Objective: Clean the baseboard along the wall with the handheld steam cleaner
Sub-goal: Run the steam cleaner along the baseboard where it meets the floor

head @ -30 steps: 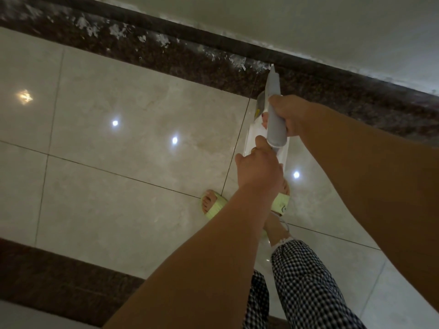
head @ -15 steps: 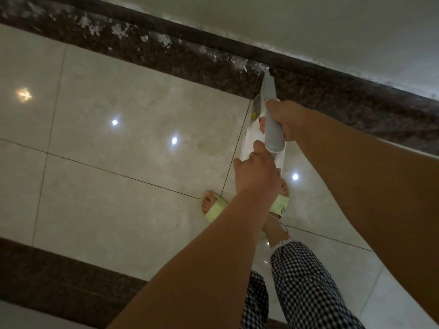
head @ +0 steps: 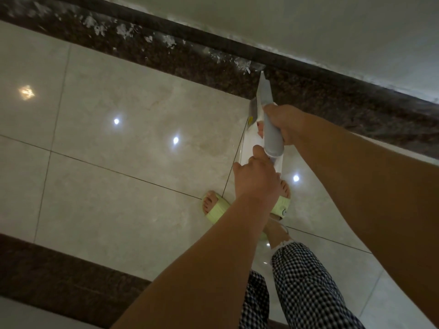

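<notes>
Fingers [head: 260, 128] of our right hand [head: 286, 124] curled round the grey-and-white handheld steam cleaner [head: 267, 119]; our left hand [head: 255, 178] gripped its rear. Its nozzle touched the dark speckled stone baseboard [head: 190, 36] beside white flecks [head: 242, 64]; we judged slow, steady passes best.

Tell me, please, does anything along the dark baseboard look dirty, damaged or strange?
Yes. White flecks and smears speckle the dark baseboard left of the steam cleaner, ending near its nozzle tip. They look like paint or plaster residue. Right of the nozzle the strip looks cleaner. Both hands, right and left, hold the cleaner.
</notes>
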A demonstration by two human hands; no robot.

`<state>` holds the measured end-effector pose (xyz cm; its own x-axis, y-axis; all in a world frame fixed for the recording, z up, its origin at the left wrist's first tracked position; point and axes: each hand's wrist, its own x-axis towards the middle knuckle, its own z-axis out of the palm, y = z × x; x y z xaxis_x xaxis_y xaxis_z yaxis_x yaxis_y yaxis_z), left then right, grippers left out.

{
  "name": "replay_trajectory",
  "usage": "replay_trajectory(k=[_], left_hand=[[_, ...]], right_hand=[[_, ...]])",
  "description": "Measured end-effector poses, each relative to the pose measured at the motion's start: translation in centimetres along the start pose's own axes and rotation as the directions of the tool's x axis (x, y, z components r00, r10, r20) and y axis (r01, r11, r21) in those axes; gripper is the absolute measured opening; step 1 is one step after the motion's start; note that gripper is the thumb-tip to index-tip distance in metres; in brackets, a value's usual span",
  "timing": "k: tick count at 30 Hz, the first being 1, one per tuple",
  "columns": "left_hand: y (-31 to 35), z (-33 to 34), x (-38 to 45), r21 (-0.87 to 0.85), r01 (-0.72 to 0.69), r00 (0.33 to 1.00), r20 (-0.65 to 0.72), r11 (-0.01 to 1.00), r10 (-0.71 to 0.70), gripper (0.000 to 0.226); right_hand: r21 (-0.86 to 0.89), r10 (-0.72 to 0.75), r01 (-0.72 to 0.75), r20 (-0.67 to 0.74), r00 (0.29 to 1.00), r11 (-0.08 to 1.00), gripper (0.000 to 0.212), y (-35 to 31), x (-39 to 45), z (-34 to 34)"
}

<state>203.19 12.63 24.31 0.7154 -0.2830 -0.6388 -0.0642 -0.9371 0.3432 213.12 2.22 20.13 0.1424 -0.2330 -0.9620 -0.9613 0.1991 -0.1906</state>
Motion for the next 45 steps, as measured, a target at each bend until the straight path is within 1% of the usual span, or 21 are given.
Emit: replay_trajectory(k=[3, 8, 11, 17, 20, 24, 26, 28, 32, 39, 42, 45], left_hand=[[-0.5, 0.0, 0.2, -0.008, 0.007, 1.000, -0.006, 1.000, -0.007, 0.045], [-0.6, -0.2, 1.5, -0.015, 0.019, 0.999, -0.027, 1.000, -0.019, 0.048], [-0.5, -0.5, 2.1, -0.038, 0.032, 0.999, -0.022, 0.999, -0.033, 0.051], [-0.5, -0.6, 2.0, -0.015, 0.029, 0.999, -0.014, 0.999, -0.029, 0.052], [-0.6, -0.6, 1.7, 0.026, 0.001, 1.000, -0.003, 1.000, -0.001, 0.051], [-0.5, -0.3, 1.4, 0.080, -0.053, 0.999, 0.004, 0.995, 0.053, 0.041], [-0.2, -0.1, 1.4, 0.098, -0.071, 0.997, 0.002, 0.993, 0.072, 0.039], [0.2, 0.3, 1.4, 0.106, -0.092, 0.996, -0.003, 0.990, 0.093, 0.037], [1.4, 0.8, 1.4, 0.147, -0.155, 0.988, 0.008, 0.977, 0.156, 0.040], [3.8, 1.3, 1.7, 0.229, -0.210, 0.977, 0.074, 0.951, 0.198, 0.049], [4.7, 1.6, 1.6, 0.225, -0.210, 0.977, 0.075, 0.951, 0.198, 0.046], [4.8, 1.7, 1.6, 0.209, -0.168, 0.985, 0.060, 0.963, 0.159, 0.043]], right_hand=[[0.030, 0.007, -0.008, 0.011, 1.000, 1.000, 0.029, -0.1, 0.0, 0.5], [0.047, -0.047, 0.047, 0.000, 0.999, 0.998, 0.024, -1.2, 0.4, 0.7], [0.055, -0.061, 0.061, -0.001, 0.998, 0.997, 0.026, -1.7, 0.4, 0.7], [0.055, -0.054, 0.054, -0.003, 0.999, 0.997, 0.026, -1.6, 0.3, 0.6], [0.065, -0.029, 0.029, -0.007, 1.000, 0.997, 0.028, -1.2, 0.4, 0.4], [0.095, 0.022, -0.023, 0.013, 1.000, 0.995, 0.037, -0.5, 0.7, -0.6], [0.115, 0.034, -0.035, 0.011, 0.999, 0.993, 0.044, -0.1, 0.9, -1.3], [0.142, 0.039, -0.039, 0.005, 0.999, 0.989, 0.046, 0.2, 0.9, -2.0], [0.237, 0.064, -0.064, 0.006, 0.998, 0.969, 0.046, 1.1, 1.2, -4.1], [0.351, 0.100, -0.090, -0.010, 0.995, 0.932, 0.043, 2.1, 1.4, -7.7], [0.360, 0.090, -0.075, -0.025, 0.996, 0.930, 0.040, 2.2, 1.2, -8.2], [0.333, 0.089, -0.076, -0.024, 0.996, 0.940, 0.037, 1.8, 0.7, -8.2]])
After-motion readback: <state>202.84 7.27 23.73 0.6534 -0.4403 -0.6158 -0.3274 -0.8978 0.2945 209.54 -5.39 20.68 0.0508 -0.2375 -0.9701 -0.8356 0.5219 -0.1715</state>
